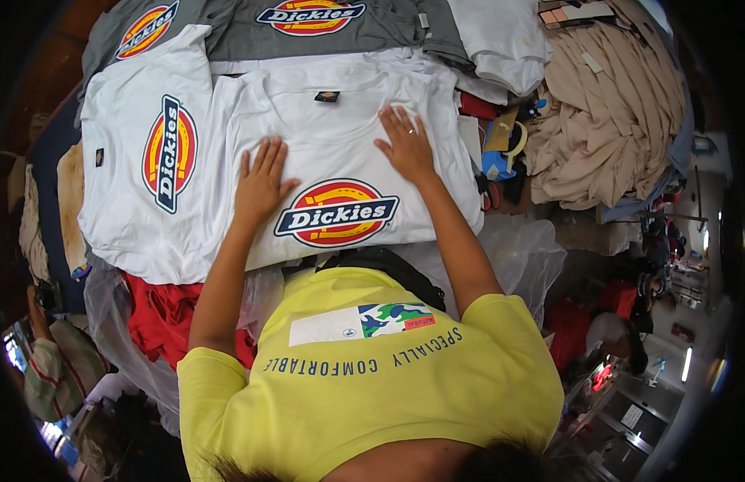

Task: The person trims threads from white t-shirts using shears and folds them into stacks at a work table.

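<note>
A white T-shirt with a red, yellow and dark blue printed emblem lies spread in front of me, its neckline toward the far side. My left hand rests flat on its left part, fingers stretched out. Near the right side of the neckline, my right hand lies with its fingers spread; a ring shows on one finger. Neither hand grips anything. A dark neck label shows inside the collar. Left of this shirt lies another white T-shirt with the same kind of emblem, turned sideways.
Grey T-shirts lie along the far side. A heap of beige cloth fills the far right. Between it and the white shirt sits a blue tape dispenser. Red cloth and clear plastic hang at the near edge.
</note>
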{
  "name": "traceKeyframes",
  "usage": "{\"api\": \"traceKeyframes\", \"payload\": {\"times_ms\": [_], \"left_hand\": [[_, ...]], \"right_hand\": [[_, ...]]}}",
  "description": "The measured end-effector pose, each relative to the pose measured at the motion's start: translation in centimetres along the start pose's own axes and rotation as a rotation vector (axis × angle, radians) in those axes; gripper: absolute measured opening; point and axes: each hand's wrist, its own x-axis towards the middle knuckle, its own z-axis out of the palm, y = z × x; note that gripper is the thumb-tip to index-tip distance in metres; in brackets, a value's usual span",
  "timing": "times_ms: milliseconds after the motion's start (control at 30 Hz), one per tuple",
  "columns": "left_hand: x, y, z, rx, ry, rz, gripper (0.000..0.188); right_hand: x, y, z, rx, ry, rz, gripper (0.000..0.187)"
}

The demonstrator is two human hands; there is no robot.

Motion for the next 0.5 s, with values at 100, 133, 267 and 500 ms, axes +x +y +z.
{"api": "traceKeyframes", "payload": {"times_ms": [100,133,267,500], "left_hand": [[3.5,-2.9,0.4,0.034,0.046,-0.034,0.065],[4.7,-4.5,1.4,-0.012,0.105,-0.062,0.063],[9.5,-8.0,0.7,-0.092,0.214,-0.076,0.05],[14.2,-12.3,0.8,-0.124,0.232,-0.101,0.025]], "right_hand": [[2.7,1.4,0.1,-0.055,0.063,0.03,0.056],[3.6,2.0,0.4,-0.051,0.09,0.042,0.055],[6.2,4.3,1.8,0.128,0.175,0.081,0.049],[10.1,6.4,1.3,0.229,0.187,0.188,0.026]]}}
